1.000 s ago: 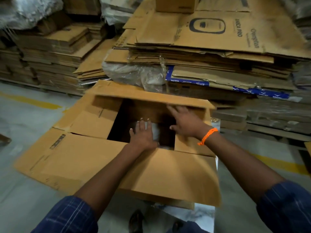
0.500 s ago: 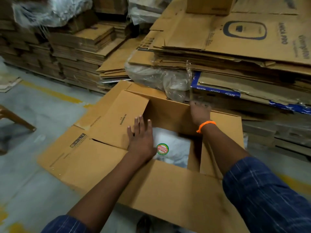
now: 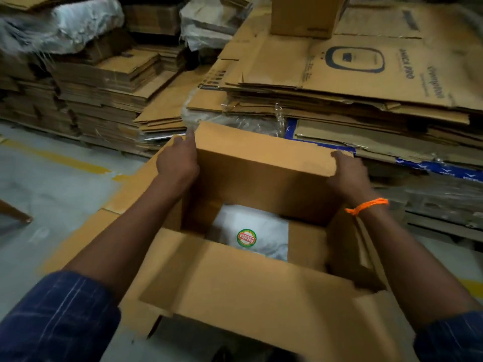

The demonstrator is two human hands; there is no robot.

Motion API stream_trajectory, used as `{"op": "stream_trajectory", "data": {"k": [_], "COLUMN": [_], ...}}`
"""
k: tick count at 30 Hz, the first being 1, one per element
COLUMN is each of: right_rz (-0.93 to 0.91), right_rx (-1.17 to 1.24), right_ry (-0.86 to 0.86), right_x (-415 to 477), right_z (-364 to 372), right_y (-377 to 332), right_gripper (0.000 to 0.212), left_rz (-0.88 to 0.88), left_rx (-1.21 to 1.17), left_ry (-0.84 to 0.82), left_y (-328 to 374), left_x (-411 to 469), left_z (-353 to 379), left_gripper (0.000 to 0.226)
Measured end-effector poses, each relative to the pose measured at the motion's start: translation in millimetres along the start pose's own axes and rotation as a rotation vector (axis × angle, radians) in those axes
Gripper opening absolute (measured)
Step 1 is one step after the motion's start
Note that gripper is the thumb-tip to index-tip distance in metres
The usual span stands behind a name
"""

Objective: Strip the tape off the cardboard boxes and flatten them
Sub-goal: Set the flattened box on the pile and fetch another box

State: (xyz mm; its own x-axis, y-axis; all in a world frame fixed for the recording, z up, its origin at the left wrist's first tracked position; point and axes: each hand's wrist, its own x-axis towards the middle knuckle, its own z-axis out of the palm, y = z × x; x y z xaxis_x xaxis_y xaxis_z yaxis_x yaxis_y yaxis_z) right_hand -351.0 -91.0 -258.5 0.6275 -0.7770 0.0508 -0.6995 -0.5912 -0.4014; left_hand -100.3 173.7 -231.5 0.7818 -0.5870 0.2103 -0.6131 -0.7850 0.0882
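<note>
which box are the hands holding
The open box in front: left hand and right hand grip its far flap. The small box sits apart atop the flattened stack.

Dim, soft warehouse light, source out of view, no glare. The grey floor (image 3: 52,189) at left is the brightest patch, gaps in the flattened cardboard stacks (image 3: 109,82) go near black, and the inside of the cardboard box (image 3: 264,163) sits in shadow. Motion blur smears the right hand (image 3: 350,176) and the plastic-wrapped bundle (image 3: 78,24) top left; wide-angle lens bends straight edges near the corners.
</note>
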Motion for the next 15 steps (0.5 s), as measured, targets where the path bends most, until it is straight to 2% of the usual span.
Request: {"op": "stream_trajectory", "data": {"k": [3,6,7,10,11,12,14,15], "right_rz": [0.008,0.034,0.038,-0.008,-0.025,-0.042,-0.065,-0.071], "right_rx": [0.018,0.046,0.045,-0.019,-0.055,-0.082,-0.101,-0.1], "right_ry": [0.043,0.048,0.044,-0.032,-0.062,-0.084,-0.105,-0.102], "right_x": [-3,-17,-21,-25,-27,-29,-33,-35], "right_z": [-42,-51,-49,-33,-26,-18,-4,0], "right_y": [20,30,30,13,6,1,-7,-9], "right_gripper": [0.069,0.075,0.078,0.083,0.083,0.083,0.08,0.078], "left_rz": [-0.025,-0.097,-0.147,-0.4,-0.416,-0.382,-0.344,-0.339], "left_rx": [0.207,0.497,0.48,0.158,0.048,-0.027,-0.048,-0.029], "left_ry": [0.052,-0.103,-0.18,-0.537,-0.62,-0.632,-0.549,-0.513], "left_y": [-24,-48,-59,-96,-101,-105,-102,-96], "left_x": [30,34,30,7,0,-6,-10,-10], "left_z": [-10,3,22,74,80,84,83,80], "left_gripper": [0.055,0.063,0.072,0.098,0.091,0.074,0.051,0.052]}}
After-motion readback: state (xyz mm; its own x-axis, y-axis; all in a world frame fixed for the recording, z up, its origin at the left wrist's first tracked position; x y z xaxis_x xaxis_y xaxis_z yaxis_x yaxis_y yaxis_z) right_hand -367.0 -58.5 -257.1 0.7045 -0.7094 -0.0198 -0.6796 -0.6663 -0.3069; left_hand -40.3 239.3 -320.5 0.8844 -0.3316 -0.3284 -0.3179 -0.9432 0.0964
